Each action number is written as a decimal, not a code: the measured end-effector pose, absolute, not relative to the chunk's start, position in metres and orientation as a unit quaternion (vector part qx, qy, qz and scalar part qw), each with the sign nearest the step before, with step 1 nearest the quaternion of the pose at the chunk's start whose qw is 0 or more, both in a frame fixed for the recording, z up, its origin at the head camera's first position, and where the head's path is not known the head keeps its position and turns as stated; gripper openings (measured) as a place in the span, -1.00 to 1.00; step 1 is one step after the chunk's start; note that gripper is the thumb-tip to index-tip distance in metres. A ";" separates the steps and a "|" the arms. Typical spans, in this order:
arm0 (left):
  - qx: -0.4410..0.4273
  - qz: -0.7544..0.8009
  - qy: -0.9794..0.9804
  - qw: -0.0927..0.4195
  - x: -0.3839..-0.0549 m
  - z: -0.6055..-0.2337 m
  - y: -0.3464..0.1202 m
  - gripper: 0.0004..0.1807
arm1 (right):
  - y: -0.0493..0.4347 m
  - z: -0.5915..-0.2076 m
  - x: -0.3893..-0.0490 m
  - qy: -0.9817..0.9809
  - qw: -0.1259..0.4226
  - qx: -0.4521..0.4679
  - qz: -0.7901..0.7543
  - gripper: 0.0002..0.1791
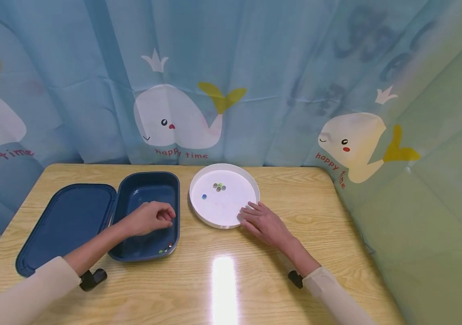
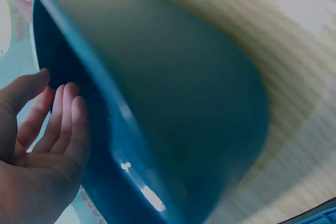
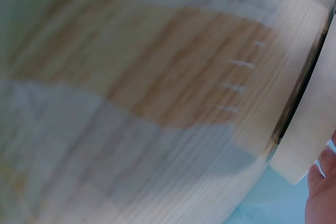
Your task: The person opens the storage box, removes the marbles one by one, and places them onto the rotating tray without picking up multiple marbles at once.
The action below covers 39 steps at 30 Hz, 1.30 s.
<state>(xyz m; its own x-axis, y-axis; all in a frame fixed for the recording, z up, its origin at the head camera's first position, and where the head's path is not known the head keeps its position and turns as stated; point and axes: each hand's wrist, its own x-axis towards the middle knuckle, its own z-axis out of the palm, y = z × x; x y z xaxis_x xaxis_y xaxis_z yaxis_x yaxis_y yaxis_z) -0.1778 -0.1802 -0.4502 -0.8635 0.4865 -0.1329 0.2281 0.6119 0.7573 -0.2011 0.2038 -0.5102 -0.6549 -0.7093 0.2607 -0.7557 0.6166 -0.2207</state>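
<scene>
My left hand [image 1: 151,218] hovers over the dark blue box [image 1: 122,253], fingers loosely curled and thumb near the index fingertip. In the left wrist view nothing shows between those fingers, beside the box's wall [image 2: 173,77]. A few small marbles [image 1: 166,248] lie in the box's near right corner. My right hand [image 1: 265,223] rests at the near right rim of a round white tray [image 1: 196,210], fingers reaching over the edge. Several marbles [image 1: 218,189] sit clustered in the tray, with a blue marble [image 1: 204,197] apart from them. The right wrist view shows only part of that hand [image 3: 321,192].
A flat dark blue lid [image 1: 68,221] lies left of the box on the wooden table [image 1: 296,194]. Behind the table hangs a blue curtain [image 1: 263,81] printed with whales. Bright light reflects off the tabletop in front of the tray.
</scene>
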 end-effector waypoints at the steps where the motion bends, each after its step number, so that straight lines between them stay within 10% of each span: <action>1: 0.204 0.390 0.881 0.174 -0.176 -0.452 -0.181 -0.88 | 0.204 -0.510 -0.201 -0.896 0.074 0.409 0.156 -0.66; 39: 0.282 0.348 0.867 0.221 -0.156 -0.478 -0.175 -0.85 | 0.204 -0.511 -0.202 -0.895 0.077 0.414 0.151 -0.65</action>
<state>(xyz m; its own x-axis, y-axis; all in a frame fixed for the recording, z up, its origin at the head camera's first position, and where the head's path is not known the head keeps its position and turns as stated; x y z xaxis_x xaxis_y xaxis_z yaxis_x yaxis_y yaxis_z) -0.1557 -0.1746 -0.4777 -0.7434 0.6425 -0.1861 0.3359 0.5992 0.7268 -0.2018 0.2040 -0.5108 -0.6462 -0.7167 0.2622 -0.7631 0.6123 -0.2070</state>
